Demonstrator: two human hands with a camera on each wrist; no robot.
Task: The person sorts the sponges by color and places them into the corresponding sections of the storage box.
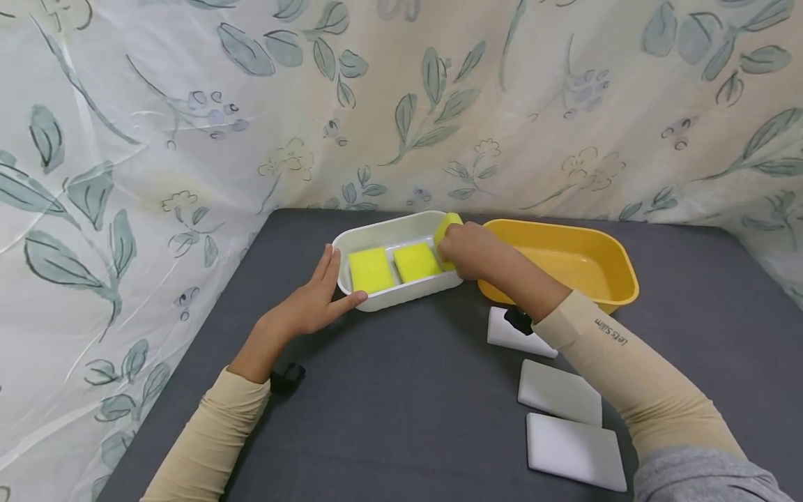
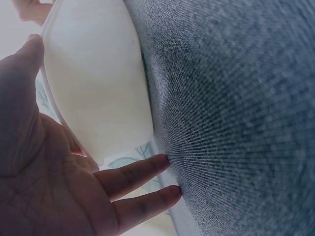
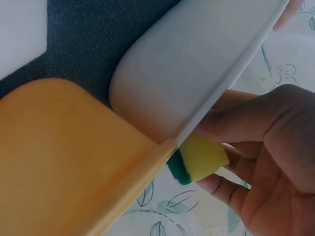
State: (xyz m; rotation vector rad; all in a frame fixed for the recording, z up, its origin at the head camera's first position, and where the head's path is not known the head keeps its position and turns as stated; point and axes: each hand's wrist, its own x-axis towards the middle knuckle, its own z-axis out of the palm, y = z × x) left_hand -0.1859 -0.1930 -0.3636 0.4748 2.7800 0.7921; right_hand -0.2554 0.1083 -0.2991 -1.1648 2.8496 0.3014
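Note:
A white tray (image 1: 410, 295) holds two yellow sponges, a left sponge (image 1: 371, 270) and a middle sponge (image 1: 417, 262), lying flat. My left hand (image 1: 311, 300) rests against the tray's left end, fingers extended along the outside and thumb on the near rim. In the left wrist view two fingertips (image 2: 165, 161) reach down to the cloth. At the tray's right end my right hand (image 1: 467, 249) pinches a third sponge (image 1: 448, 222), standing on edge. The right wrist view shows this sponge (image 3: 203, 158) has a green side and a yellow side, with fingers behind the tray rim.
A yellow-orange tray (image 1: 617, 261) stands right beside the white one, under my right forearm. Several white blocks lie nearer on the dark cloth (image 1: 401, 404), including a front block (image 1: 577, 452) and a middle block (image 1: 558, 392). A leaf-patterned curtain (image 1: 376, 104) hangs behind.

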